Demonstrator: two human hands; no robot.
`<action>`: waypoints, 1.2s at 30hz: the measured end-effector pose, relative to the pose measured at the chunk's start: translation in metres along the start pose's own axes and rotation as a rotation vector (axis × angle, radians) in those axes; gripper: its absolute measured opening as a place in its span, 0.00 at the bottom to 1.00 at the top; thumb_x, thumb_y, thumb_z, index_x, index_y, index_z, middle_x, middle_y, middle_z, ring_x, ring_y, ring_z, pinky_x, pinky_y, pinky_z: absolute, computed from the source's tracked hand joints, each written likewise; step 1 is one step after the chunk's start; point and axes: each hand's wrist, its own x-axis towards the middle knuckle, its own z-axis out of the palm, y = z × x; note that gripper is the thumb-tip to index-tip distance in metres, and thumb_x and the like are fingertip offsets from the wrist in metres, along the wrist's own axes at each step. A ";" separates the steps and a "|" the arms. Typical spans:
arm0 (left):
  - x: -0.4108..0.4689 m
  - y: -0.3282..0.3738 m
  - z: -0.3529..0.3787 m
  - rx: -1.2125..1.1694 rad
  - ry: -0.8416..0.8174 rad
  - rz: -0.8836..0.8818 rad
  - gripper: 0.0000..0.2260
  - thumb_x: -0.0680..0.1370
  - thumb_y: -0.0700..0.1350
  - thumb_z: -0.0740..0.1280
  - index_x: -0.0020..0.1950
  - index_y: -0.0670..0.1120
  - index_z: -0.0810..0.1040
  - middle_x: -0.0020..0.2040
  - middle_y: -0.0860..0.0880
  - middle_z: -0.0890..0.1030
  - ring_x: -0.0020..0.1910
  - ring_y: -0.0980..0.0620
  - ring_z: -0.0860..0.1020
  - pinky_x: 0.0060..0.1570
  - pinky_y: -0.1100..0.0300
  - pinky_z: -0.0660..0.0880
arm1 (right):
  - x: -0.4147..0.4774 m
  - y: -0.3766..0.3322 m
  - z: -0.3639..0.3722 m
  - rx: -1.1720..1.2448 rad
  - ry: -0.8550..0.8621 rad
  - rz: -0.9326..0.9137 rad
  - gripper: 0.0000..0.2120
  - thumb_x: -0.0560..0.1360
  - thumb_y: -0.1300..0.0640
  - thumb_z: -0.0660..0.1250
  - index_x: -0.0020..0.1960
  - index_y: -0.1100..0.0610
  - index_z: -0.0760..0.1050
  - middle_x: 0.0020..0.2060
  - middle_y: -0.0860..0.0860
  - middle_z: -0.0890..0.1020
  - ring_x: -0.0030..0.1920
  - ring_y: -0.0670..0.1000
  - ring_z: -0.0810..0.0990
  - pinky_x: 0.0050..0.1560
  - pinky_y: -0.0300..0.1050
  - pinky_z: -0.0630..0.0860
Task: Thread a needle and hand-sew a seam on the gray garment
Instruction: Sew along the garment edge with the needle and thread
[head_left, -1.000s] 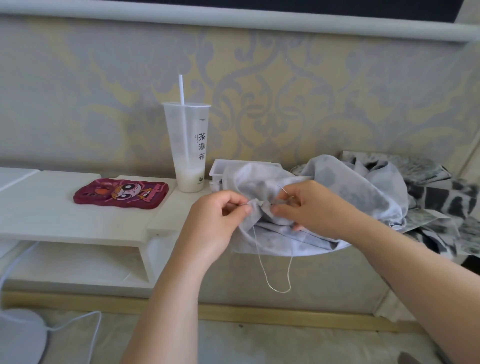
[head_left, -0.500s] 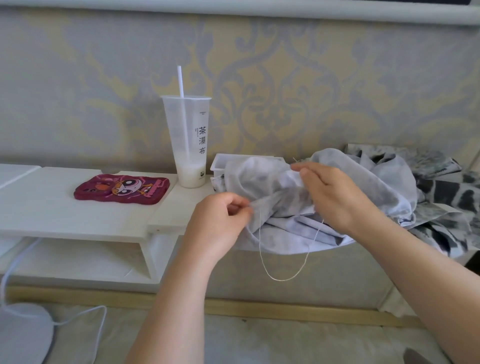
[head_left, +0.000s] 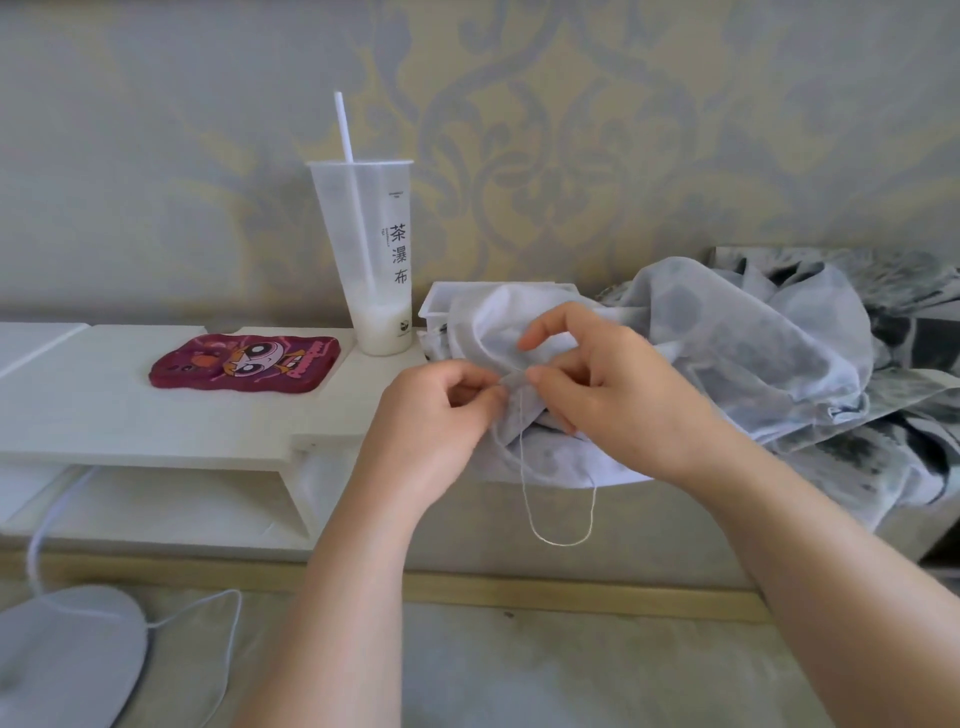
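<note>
The gray garment (head_left: 727, 338) lies bunched at the right end of the white shelf. My left hand (head_left: 436, 415) pinches a fold of its edge between thumb and fingers. Right beside it, my right hand (head_left: 613, 384) pinches at the same fold with thumb and forefinger, the other fingers curled; the needle is too small to make out. A pale thread (head_left: 558, 519) hangs from the fold in a loop below both hands.
A tall plastic cup (head_left: 369, 260) with a straw stands left of the garment, in front of a white tray (head_left: 434, 306). A red cartoon phone case (head_left: 244, 369) lies on the white shelf (head_left: 104, 415). A gray lamp base (head_left: 62, 660) with a cable sits at lower left.
My right hand pulled the thread up and right, then came back down to the fold next to my left hand. The thread loop hangs lower again.
</note>
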 end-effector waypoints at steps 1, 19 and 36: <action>0.000 0.000 0.000 0.006 0.003 -0.006 0.05 0.75 0.47 0.69 0.40 0.52 0.82 0.37 0.53 0.84 0.40 0.55 0.81 0.42 0.59 0.75 | 0.000 0.000 -0.003 0.013 -0.025 0.000 0.08 0.76 0.64 0.60 0.51 0.53 0.70 0.22 0.48 0.70 0.25 0.45 0.66 0.31 0.40 0.65; -0.001 0.002 0.002 0.015 0.025 -0.046 0.05 0.76 0.46 0.68 0.41 0.53 0.82 0.39 0.53 0.84 0.42 0.55 0.82 0.42 0.63 0.74 | -0.005 0.004 -0.005 0.035 -0.112 0.031 0.09 0.75 0.65 0.60 0.47 0.52 0.69 0.23 0.50 0.72 0.28 0.48 0.70 0.33 0.40 0.70; -0.006 0.011 0.004 -0.086 0.080 0.029 0.04 0.76 0.44 0.69 0.43 0.50 0.83 0.39 0.54 0.84 0.40 0.60 0.81 0.39 0.71 0.73 | -0.004 0.004 0.004 0.047 0.024 0.008 0.05 0.76 0.62 0.64 0.45 0.54 0.70 0.29 0.52 0.81 0.31 0.49 0.78 0.37 0.39 0.74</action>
